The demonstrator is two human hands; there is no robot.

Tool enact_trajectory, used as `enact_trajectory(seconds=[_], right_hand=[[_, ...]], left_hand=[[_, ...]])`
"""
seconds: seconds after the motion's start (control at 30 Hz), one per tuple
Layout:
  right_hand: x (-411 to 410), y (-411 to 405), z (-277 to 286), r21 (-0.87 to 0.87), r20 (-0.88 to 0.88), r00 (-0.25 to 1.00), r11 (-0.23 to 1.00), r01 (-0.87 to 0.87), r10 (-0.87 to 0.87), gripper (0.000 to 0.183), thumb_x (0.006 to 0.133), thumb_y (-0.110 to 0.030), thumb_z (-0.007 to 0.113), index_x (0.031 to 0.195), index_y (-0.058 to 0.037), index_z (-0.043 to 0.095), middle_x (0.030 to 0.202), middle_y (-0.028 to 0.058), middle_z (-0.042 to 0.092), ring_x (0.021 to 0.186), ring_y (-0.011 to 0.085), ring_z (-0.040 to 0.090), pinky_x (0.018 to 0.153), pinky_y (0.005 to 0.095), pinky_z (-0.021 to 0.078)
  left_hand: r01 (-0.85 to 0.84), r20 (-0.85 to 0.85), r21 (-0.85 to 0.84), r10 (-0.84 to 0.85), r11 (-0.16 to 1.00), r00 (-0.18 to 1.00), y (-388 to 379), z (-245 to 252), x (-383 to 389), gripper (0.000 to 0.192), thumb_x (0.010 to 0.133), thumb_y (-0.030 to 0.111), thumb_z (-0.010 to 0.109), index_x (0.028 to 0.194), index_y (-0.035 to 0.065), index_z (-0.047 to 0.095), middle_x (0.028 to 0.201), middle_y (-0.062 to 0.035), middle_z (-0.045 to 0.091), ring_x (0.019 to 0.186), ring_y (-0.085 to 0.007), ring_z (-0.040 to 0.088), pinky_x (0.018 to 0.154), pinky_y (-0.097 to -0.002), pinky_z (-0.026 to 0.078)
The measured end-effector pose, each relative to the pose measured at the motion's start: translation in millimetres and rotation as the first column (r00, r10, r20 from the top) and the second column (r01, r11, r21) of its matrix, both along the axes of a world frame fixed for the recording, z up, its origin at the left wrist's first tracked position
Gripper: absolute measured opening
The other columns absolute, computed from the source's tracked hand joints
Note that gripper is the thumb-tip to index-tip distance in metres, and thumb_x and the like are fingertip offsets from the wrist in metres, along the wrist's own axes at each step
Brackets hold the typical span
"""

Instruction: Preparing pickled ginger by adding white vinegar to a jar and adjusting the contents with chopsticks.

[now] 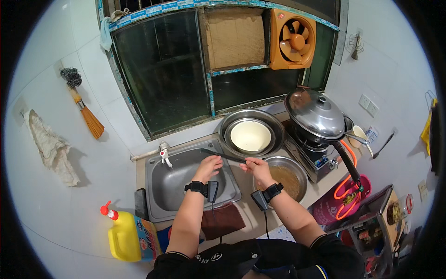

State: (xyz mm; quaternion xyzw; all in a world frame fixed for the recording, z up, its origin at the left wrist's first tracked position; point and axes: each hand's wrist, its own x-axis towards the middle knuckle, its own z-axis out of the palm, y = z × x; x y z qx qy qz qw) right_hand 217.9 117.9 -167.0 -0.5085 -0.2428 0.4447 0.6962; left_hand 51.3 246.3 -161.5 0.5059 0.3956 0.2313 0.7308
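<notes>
My right hand [258, 169] grips one end of a thin dark bundle that looks like chopsticks [226, 156]. Its other end reaches left over the sink's right side. Just below the sticks is my left hand [208, 167], fingers loosely apart with nothing seen in them; whether its fingertips touch the sticks is hard to tell. Beneath it lies the stainless steel sink [167, 195], with a white-handled tap [164, 154] at the back left. Partly under my right forearm, a metal basin [302, 171] holds cloudy brownish liquid [284, 178].
Behind the basin, a cream bowl [251, 136] sits inside nested metal basins [223, 129]. A lidded wok [317, 115] stands on the gas stove [306, 160], its handle jutting forward. A brown cloth [223, 221] lies at the counter's front; a yellow pump jug [122, 237] stands left.
</notes>
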Motion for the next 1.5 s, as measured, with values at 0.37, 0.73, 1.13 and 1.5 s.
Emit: enact_trajectory(seconds=[0.37,0.73,1.13,1.5], right_hand=[[53,-10,-13,0.011,-0.069,0.932,0.934,0.358,-0.356,0.024,0.087,-0.002,0.048,0.108,0.0099,0.047,0.098,0.0151,0.057,0.086,0.0212,0.06,0.074,0.0266,0.0509],[46,23,-35,-0.04,0.231,0.951,0.974,0.223,-0.208,0.061,0.078,0.001,0.057,0.131,-0.0011,0.027,0.121,0.0142,0.038,0.086,0.0209,0.057,0.075,0.0296,0.0492],[-36,40,-15,-0.039,0.635,0.714,0.935,-0.353,0.296,0.026,0.068,-0.002,0.064,0.091,-0.0022,0.051,0.08,0.0063,0.055,0.069,0.0121,0.051,0.062,0.0243,0.043],[-88,46,-11,-0.209,0.844,0.268,0.745,-0.634,0.464,0.068,0.066,-0.01,0.069,0.127,-0.0061,0.04,0.128,0.0157,0.039,0.108,0.0281,0.049,0.085,0.0341,0.0444]], left_hand=[[-0.034,0.027,0.062,0.033,0.997,0.999,-16,-3,19,0.032,0.082,0.022,0.06,0.109,0.0076,0.053,0.102,-0.003,0.055,0.094,-0.0161,0.051,0.08,-0.0347,0.043],[-0.288,-0.071,0.247,0.314,0.925,0.947,-20,-31,-4,0.017,0.069,0.001,0.062,0.081,0.0058,0.05,0.074,-0.003,0.053,0.065,-0.0134,0.052,0.055,-0.0273,0.045],[-0.4,0.014,0.473,0.448,0.785,0.894,-30,-27,-60,0.025,0.066,0.0,0.061,0.089,0.0026,0.052,0.08,-0.0097,0.056,0.07,-0.0176,0.057,0.062,-0.0297,0.049],[0.029,-0.396,0.563,0.238,0.826,0.887,-51,-20,-117,0.062,0.07,0.032,0.07,0.119,0.0018,0.049,0.118,-0.0187,0.051,0.112,-0.0317,0.048,0.092,-0.0361,0.04]])
